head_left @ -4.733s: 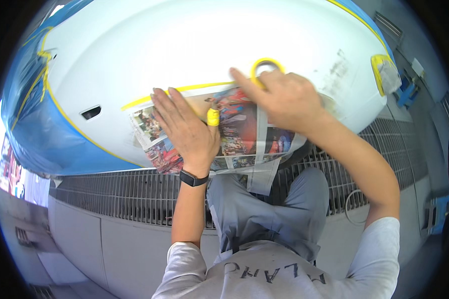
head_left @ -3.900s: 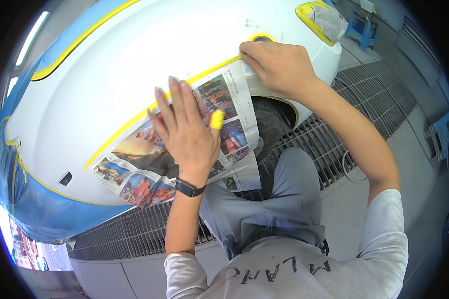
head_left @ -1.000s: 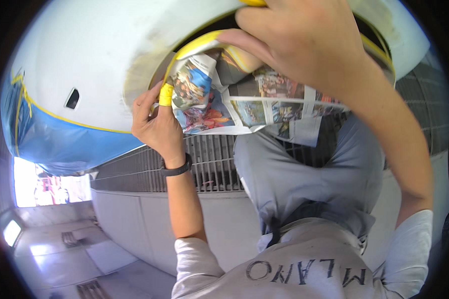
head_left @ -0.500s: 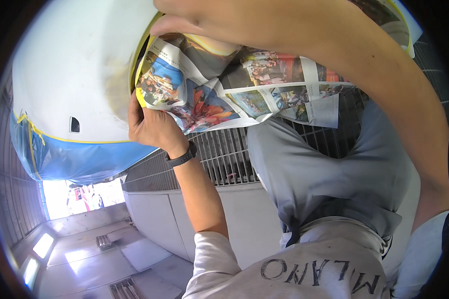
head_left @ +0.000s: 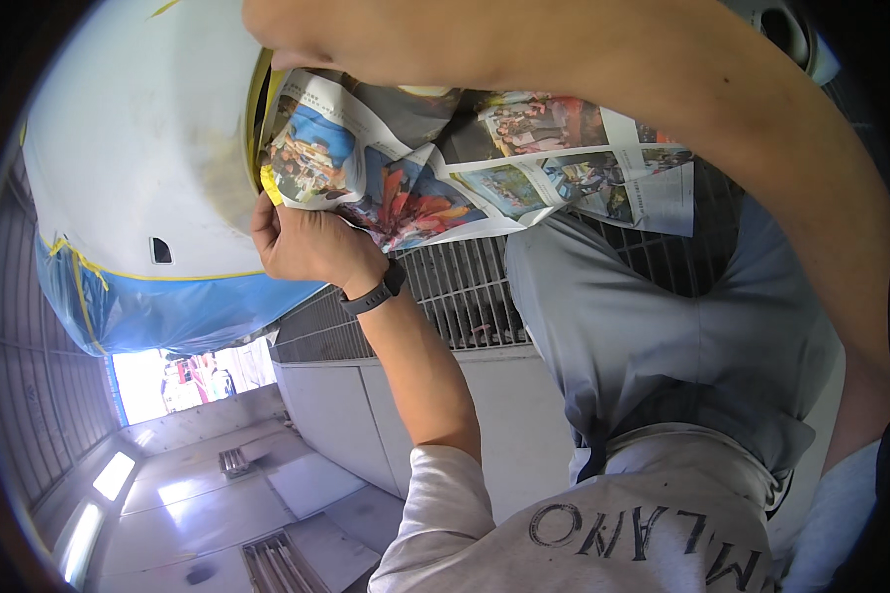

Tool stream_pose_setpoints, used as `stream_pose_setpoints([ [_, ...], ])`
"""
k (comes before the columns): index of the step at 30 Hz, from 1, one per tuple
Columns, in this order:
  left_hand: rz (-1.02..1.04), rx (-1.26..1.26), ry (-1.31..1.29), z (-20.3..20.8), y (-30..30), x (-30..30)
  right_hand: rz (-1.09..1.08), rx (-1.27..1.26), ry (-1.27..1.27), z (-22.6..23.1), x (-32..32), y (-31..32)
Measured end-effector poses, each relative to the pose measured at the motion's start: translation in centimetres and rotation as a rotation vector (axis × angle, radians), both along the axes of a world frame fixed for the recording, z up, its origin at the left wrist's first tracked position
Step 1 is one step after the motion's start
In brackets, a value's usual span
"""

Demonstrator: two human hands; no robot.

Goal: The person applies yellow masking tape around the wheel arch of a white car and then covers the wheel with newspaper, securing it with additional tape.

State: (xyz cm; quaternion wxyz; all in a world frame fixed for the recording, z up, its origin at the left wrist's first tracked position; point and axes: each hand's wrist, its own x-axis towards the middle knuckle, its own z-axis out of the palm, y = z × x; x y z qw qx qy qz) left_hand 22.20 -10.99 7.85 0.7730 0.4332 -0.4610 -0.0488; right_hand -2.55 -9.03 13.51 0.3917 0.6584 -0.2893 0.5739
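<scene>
A sheet of printed newspaper hangs creased along the curved rim of a white vehicle body panel. Yellow masking tape edges the paper at the rim. My left hand, a dark band on its wrist, is closed on this tape at the paper's lower left corner. Higher on the same rim, my right hand rests by the paper's upper edge. Its fingers are mostly hidden or cut off by the picture's edge, so its grip does not show. My right forearm covers part of the paper.
Blue plastic film, bordered with yellow tape, covers the panel's lower part beside a small rectangular hole. Beneath my legs lies a metal floor grating. A pale wall and bright lamps stand beyond.
The view has shifted a little. My right hand sits farther left and partly out of the picture. My left hand stays at the tape on the corner, its fingers slightly lower on the rim.
</scene>
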Motion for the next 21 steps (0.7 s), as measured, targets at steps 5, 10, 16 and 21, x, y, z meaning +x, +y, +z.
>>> stream_pose_setpoints([
  [5, 0.103, -0.027, -0.066, 0.1, -0.4, 1.3, -0.053, -0.005, -0.020, -0.1, 0.6, -0.5],
  [10, 0.161, -0.015, -0.224, 0.1, -0.6, 3.5, -0.042, 0.030, -0.003, 0.1, 0.6, -0.6],
  [16, 0.342, -0.130, -0.637, 0.9, -0.3, 6.3, 0.045, 0.033, -0.007, 0.5, 0.6, -1.1],
  [21, 0.430, -0.459, -1.172, 4.1, -1.5, 8.5, 0.039, 0.098, 0.041, 0.4, 0.5, -0.9],
])
